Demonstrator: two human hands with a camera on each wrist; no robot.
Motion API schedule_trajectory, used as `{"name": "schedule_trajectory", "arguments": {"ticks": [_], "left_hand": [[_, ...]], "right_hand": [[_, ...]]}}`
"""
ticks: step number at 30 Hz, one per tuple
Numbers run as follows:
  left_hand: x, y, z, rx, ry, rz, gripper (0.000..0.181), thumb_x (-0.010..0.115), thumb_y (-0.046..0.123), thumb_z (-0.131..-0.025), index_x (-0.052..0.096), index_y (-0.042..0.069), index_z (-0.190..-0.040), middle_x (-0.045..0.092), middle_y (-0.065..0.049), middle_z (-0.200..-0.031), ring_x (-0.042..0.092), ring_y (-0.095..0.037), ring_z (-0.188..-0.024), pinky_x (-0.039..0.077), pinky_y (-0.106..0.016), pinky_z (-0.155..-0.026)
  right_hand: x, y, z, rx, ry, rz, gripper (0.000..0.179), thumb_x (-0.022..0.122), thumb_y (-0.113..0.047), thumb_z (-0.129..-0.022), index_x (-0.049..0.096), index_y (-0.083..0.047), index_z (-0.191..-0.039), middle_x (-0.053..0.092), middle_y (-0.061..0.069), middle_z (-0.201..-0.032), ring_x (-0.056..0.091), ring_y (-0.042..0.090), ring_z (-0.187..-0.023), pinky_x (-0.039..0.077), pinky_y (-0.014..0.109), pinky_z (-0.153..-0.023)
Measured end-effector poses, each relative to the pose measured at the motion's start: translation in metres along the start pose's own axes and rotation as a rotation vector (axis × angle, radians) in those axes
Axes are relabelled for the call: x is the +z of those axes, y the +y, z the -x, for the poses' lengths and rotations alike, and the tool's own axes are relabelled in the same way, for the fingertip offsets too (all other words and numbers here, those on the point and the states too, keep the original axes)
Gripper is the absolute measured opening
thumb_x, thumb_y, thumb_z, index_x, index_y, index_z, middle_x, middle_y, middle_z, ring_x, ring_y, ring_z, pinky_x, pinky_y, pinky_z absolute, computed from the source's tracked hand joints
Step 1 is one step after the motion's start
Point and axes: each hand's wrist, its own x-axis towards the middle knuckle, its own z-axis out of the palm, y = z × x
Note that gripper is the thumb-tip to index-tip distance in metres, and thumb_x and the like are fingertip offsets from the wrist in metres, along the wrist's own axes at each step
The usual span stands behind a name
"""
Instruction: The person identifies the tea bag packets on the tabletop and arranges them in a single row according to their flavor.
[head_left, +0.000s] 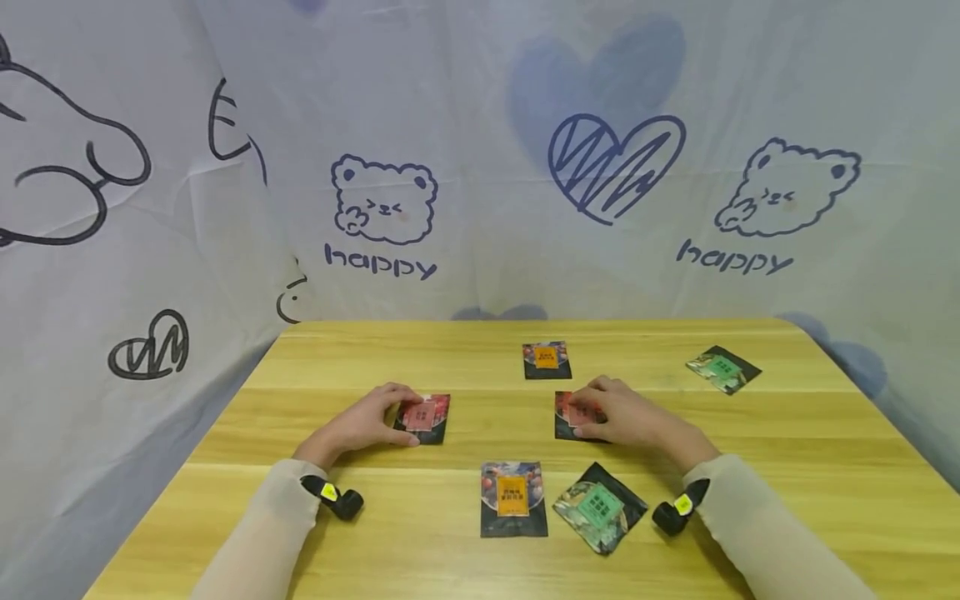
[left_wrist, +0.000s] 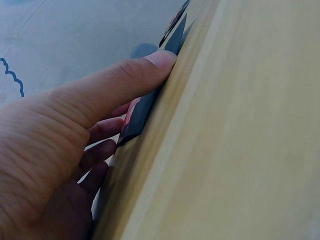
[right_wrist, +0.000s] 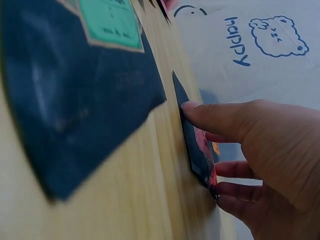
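On the left of the table, my left hand (head_left: 367, 421) grips a flat black sachet with a pink-red label (head_left: 431, 421) between thumb and fingertips. The left wrist view shows the thumb on the dark edge of this sachet (left_wrist: 145, 112), with the other fingers around its far side. A matching red-labelled sachet (head_left: 564, 421) lies under my right hand (head_left: 630, 417), which holds it the same way. In the right wrist view the thumb touches one dark edge of that sachet (right_wrist: 192, 142) and the fingertips meet the opposite edge. Both sachets are at the tabletop, partly covered by fingers.
An orange-labelled sachet (head_left: 513, 521) and a tilted green-labelled one (head_left: 611, 533) lie in front, between the forearms. Farther back are another orange-labelled sachet (head_left: 547, 372) and a green-labelled one (head_left: 723, 368). A printed cloth (head_left: 480, 125) hangs behind the wooden table (head_left: 360, 350).
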Motion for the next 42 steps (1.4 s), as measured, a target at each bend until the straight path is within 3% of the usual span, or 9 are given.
{"name": "schedule_trajectory", "arguments": {"ticks": [12,31,42], "left_hand": [[0.002,-0.002,0.000,-0.019,-0.003,0.021,0.070,0.084,0.042,-0.075,0.058,0.016,-0.134,0.038,-0.017,-0.147,0.033,-0.040,-0.135,0.026,-0.060,-0.109],[0.000,0.002,-0.001,-0.013,0.002,0.022,0.070,0.084,0.042,-0.075,0.058,0.016,-0.134,0.038,-0.017,-0.148,0.032,-0.039,-0.136,0.026,-0.060,-0.109],[0.002,-0.001,-0.001,-0.020,0.011,0.025,0.070,0.084,0.042,-0.075,0.058,0.017,-0.135,0.037,-0.017,-0.148,0.032,-0.040,-0.136,0.026,-0.062,-0.109]], "right_hand": [[0.013,-0.009,-0.011,-0.010,-0.023,0.004,0.048,0.064,-0.044,-0.094,0.058,-0.020,-0.135,0.048,0.007,-0.130,0.046,0.028,-0.116,0.045,0.047,-0.093],[0.017,-0.039,-0.031,0.007,-0.032,0.016,0.046,0.066,-0.041,-0.093,0.058,-0.023,-0.135,0.048,0.005,-0.125,0.046,0.023,-0.107,0.044,0.040,-0.083],[0.018,-0.052,-0.040,-0.014,-0.049,0.023,0.047,0.065,-0.043,-0.093,0.057,-0.023,-0.136,0.048,0.007,-0.128,0.047,0.025,-0.114,0.045,0.042,-0.089]]}}
